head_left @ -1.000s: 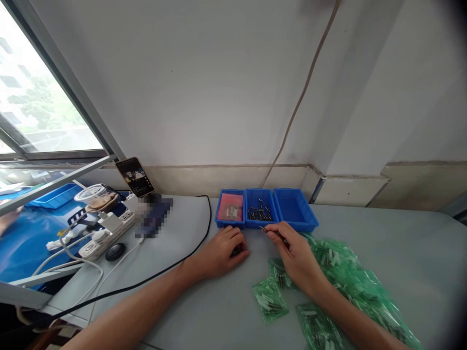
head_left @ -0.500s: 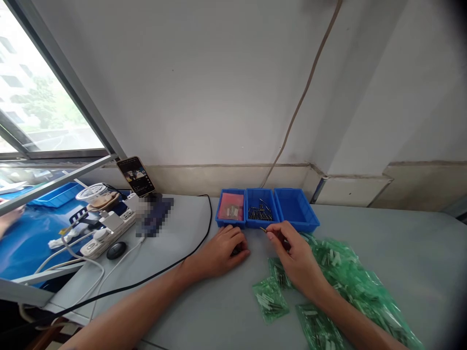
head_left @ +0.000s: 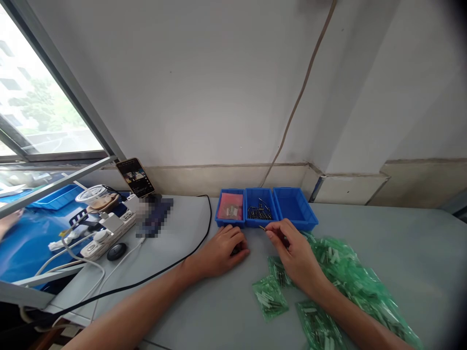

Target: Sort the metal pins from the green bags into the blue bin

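Observation:
My right hand (head_left: 294,248) pinches a small, thin metal pin (head_left: 262,228), brass-coloured and dark, between thumb and fingertips. It is just in front of the middle blue bin (head_left: 249,224), which holds several dark metal pins (head_left: 260,212). My left hand (head_left: 224,250) rests on the table with its fingers curled; something dark shows under them, too hidden to name. Just behind that hand is the left blue bin (head_left: 219,222), with a pink packet (head_left: 230,204) inside. Small green plastic bags (head_left: 270,297) of metal and white pieces lie below my right hand.
A large green plastic bag (head_left: 350,277) of small packets lies to the right. The right blue bin (head_left: 295,206) stands beside the others. At left are a black cable (head_left: 160,270), a power strip (head_left: 91,248), a mouse (head_left: 116,251) and a propped phone (head_left: 135,176). Another person's blurred hand (head_left: 9,223) shows far left.
The camera view has shifted very slightly. Both hands hold nearly the same place, and the pin is still pinched in my right hand.

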`<state>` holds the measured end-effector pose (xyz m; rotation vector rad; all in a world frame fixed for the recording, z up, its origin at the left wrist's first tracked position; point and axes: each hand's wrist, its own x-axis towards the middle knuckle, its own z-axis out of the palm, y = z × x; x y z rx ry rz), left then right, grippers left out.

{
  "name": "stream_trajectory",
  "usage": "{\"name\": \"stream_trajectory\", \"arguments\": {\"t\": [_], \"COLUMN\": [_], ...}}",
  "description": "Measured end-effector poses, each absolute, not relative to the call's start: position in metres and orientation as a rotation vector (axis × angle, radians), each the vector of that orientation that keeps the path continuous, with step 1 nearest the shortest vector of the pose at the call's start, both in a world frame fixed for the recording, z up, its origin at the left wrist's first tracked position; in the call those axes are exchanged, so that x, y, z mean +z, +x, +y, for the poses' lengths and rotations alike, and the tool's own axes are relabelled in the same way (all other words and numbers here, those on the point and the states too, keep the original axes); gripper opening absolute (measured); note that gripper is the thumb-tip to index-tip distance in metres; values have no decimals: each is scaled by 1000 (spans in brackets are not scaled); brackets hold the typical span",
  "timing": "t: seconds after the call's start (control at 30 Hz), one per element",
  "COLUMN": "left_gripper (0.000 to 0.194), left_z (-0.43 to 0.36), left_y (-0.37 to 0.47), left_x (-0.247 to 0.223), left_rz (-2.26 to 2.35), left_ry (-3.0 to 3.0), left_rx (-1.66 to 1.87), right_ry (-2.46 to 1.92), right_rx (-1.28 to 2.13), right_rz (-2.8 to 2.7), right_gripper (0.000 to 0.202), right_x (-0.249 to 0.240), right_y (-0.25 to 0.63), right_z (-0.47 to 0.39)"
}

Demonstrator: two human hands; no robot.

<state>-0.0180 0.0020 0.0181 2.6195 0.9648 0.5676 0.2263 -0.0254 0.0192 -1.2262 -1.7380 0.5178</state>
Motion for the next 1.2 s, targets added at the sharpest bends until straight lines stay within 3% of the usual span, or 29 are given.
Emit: {"name": "stream_trajectory", "arguments": {"t": [0.6, 1.2], "left_gripper": [13, 14], "left_z": [2, 2], "left_y": [-18, -18], "left_x": [19, 18], "left_rz": [969, 966], "left_ry": [2625, 2627], "left_rx": [557, 552], "right_ry": [-1210, -1214], "right_rx": [515, 406], "right_rz": [-1676, -1605], "right_gripper": [25, 14], "right_x": [21, 27], "right_y": [227, 229], "right_z": [-27, -32]}}
